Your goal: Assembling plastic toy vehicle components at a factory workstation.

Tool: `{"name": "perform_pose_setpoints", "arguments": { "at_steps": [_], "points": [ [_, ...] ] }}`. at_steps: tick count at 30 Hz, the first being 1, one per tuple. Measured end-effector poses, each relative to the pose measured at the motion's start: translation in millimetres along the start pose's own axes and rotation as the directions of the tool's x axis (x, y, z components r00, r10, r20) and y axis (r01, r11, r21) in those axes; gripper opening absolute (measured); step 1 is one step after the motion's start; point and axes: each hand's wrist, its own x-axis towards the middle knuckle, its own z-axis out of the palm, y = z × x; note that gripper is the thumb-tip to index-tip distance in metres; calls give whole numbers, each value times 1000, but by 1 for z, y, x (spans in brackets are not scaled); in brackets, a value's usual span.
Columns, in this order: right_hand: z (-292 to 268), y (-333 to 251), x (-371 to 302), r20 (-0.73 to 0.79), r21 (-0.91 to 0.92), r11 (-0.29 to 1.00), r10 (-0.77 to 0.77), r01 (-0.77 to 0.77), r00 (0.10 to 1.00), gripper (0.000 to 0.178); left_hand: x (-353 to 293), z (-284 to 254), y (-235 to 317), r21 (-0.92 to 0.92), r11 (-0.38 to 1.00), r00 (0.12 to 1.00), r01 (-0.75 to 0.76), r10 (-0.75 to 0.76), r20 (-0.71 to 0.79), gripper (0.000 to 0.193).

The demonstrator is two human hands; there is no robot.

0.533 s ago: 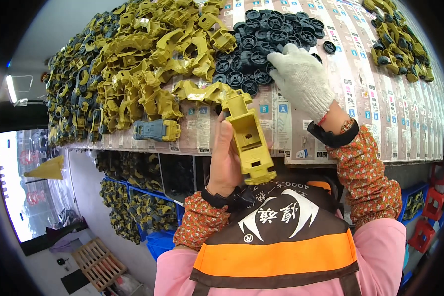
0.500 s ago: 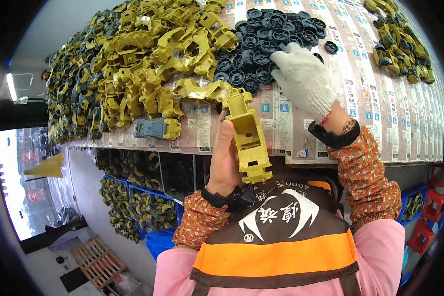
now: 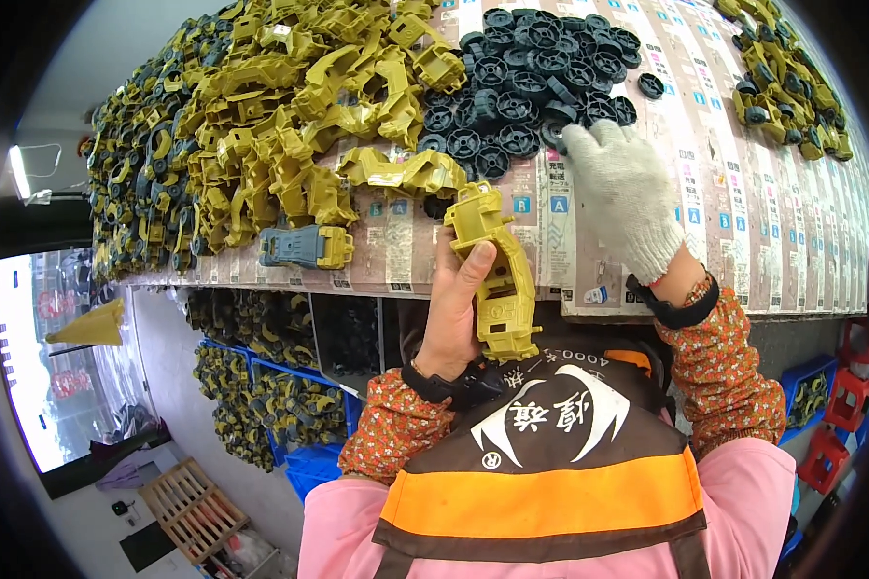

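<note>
My bare left hand (image 3: 457,304) grips a yellow plastic toy car body (image 3: 497,280), hollow side partly showing, held tilted over the table's near edge. In a white knitted glove, my right hand (image 3: 628,193) is at the near right edge of a heap of black toy wheels (image 3: 517,82). Its fingertips are closed on one black wheel (image 3: 552,133). Beyond my left hand lies a curved yellow toy part (image 3: 401,174), with another dark wheel partly hidden below it.
Yellow toy bodies (image 3: 261,125) are heaped left of the wheels. A grey-and-yellow toy car (image 3: 306,248) lies near the front edge. Yellow-and-black pieces (image 3: 792,87) form a pile at far right. Blue crates (image 3: 314,468) stand below left, red stools (image 3: 826,458) at right.
My right hand has drawn back from the heap, toward me and slightly right, with a wheel at its fingertips. My left hand has turned the yellow car body, its thumb now across it.
</note>
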Motion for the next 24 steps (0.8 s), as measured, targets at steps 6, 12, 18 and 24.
{"name": "perform_pose_setpoints", "arguments": {
  "at_steps": [6,12,18,24],
  "points": [
    [-24,-10,-22,172,542,804,177,-243,969,23,0,0,-4,47,999,1000,-12,13,-26,49],
    [-23,-45,-46,417,781,363,304,-509,857,21,-1,7,-8,42,998,998,47,-48,27,72],
    [-24,-53,-56,308,832,371,308,-411,900,30,0,3,-15,186,982,999,-40,32,43,77],
    [-29,-52,-63,282,809,430,313,-400,907,31,-2,9,-16,458,864,977,-208,160,143,81]
  ]
}}
